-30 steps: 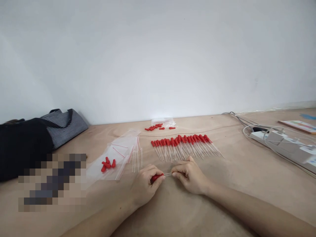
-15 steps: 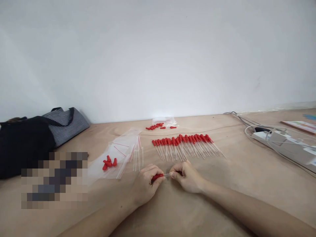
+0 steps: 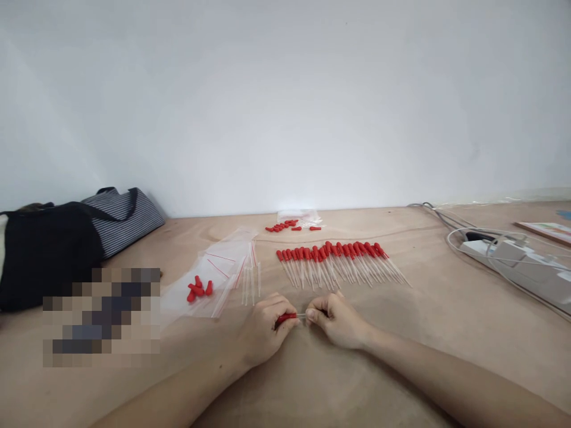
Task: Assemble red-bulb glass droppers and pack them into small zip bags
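My left hand (image 3: 272, 324) is closed around a red rubber bulb (image 3: 286, 319), its open end facing right. Between finger and thumb, my right hand (image 3: 334, 320) pinches a clear dropper tube (image 3: 302, 315). The tube's left end meets the mouth of the bulb; how deep it sits I cannot tell. Beyond my hands lies a row of droppers (image 3: 334, 255), red bulbs away from me and thin tips towards me. Several loose clear tubes (image 3: 248, 286) lie left of that row. Further left, several red bulbs (image 3: 198, 289) rest on clear zip bags (image 3: 223, 261).
More red bulbs (image 3: 281, 226) and a clear bag (image 3: 297, 217) lie near the wall. A white power strip (image 3: 517, 264) with cables stands at right, near a flat colourful board (image 3: 546, 230). Black and striped bags (image 3: 127, 223) sit at left, behind a pixelated patch.
The visible length of tube between my hands is slightly shorter, and my hands are a little closer together. The whole view has shifted slightly.
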Demonstrator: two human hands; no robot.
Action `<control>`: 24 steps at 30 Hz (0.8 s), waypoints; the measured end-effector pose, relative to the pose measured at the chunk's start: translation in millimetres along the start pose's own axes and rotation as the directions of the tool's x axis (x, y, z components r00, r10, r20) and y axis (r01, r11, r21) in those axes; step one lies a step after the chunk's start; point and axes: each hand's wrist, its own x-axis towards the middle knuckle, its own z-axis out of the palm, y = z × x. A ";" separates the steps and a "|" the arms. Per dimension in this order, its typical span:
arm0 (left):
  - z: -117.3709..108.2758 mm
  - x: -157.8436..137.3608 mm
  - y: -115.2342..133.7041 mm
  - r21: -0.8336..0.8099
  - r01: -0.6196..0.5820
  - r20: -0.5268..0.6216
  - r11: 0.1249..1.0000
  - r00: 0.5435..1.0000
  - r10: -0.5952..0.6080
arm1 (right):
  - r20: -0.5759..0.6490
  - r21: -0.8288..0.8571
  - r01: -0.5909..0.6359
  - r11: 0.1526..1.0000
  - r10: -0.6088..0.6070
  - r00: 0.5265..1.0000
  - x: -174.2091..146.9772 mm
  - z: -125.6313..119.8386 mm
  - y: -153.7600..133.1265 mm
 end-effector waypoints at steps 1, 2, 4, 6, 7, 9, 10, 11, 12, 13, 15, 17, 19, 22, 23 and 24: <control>0.0 -0.1 0.0 -0.001 -0.003 -0.004 1.000 1.000 0.003 | 0.001 -0.012 -0.002 1.000 0.002 1.000 0.1 0.3 -0.3; 0.0 -0.2 -0.3 -0.001 -0.005 -0.009 1.000 1.000 0.005 | 0.004 -0.023 -0.001 1.000 0.001 1.000 0.3 0.2 -0.5; 0.0 -0.4 -1.3 0.004 -0.001 -0.013 1.000 1.000 0.001 | 0.014 -0.044 0.005 0.999 -0.004 1.000 0.5 -1.4 -0.8; -0.2 -0.4 -2.7 0.015 0.004 -0.018 1.000 1.000 -0.003 | 0.025 -0.070 0.030 0.997 -0.028 0.999 0.3 -5.1 -1.1; -0.5 -0.4 -3.3 0.021 0.002 -0.018 1.000 1.000 -0.002 | 0.030 -0.087 0.058 0.994 -0.056 0.998 -0.1 -7.4 -1.2; -1.5 -0.1 -3.9 0.023 -0.012 -0.012 1.000 1.000 0.012 | 0.037 -0.131 0.153 0.979 -0.150 0.988 -1.9 -12.2 -1.3; -2.4 0.1 -4.3 0.021 -0.023 -0.009 1.000 1.000 0.023 | 0.045 -0.151 0.210 0.966 -0.205 0.978 -3.0 -14.4 -1.1; -3.9 0.4 -5.1 0.022 -0.032 -0.008 0.999 0.999 0.032 | 0.058 -0.161 0.263 0.951 -0.257 0.965 -4.1 -16.2 -0.7; -6.2 0.8 -6.7 0.033 -0.039 -0.012 0.999 0.999 0.040 | 0.070 -0.158 0.303 0.940 -0.295 0.953 -4.9 -17.8 0.1; -9.6 1.3 -9.6 0.056 -0.043 -0.024 0.998 0.999 0.044 | 0.071 -0.144 0.324 0.935 -0.316 0.946 -5.1 -19.3 1.2; -20.7 2.4 -19.9 0.155 -0.015 -0.079 0.988 0.996 0.027 | 0.012 -0.098 0.293 0.951 -0.293 0.956 -2.1 -22.5 5.1; -37.6 3.0 -36.0 0.297 0.092 -0.190 0.950 0.981 -0.035 | -0.126 -0.075 0.176 0.982 -0.184 0.975 7.1 -26.4 10.5; -59.1 2.1 -53.9 0.411 0.232 -0.273 0.882 0.954 -0.124 | -0.281 -0.090 0.027 0.996 -0.051 0.958 22.4 -30.0 15.5; -92.9 -2.1 -73.2 0.476 0.443 -0.231 0.760 0.897 -0.377 | -0.404 -0.132 -0.148 0.980 0.083 0.911 49.9 -31.5 17.7; -102.9 -4.2 -76.8 0.472 0.516 -0.206 0.715 0.853 -0.479 | -0.419 -0.154 -0.205 0.966 0.124 0.900 57.8 -30.7 16.8; -111.8 -6.4 -79.3 0.457 0.577 -0.163 0.677 0.803 -0.573 | -0.426 -0.181 -0.265 0.947 0.167 0.889 64.3 -29.4 15.3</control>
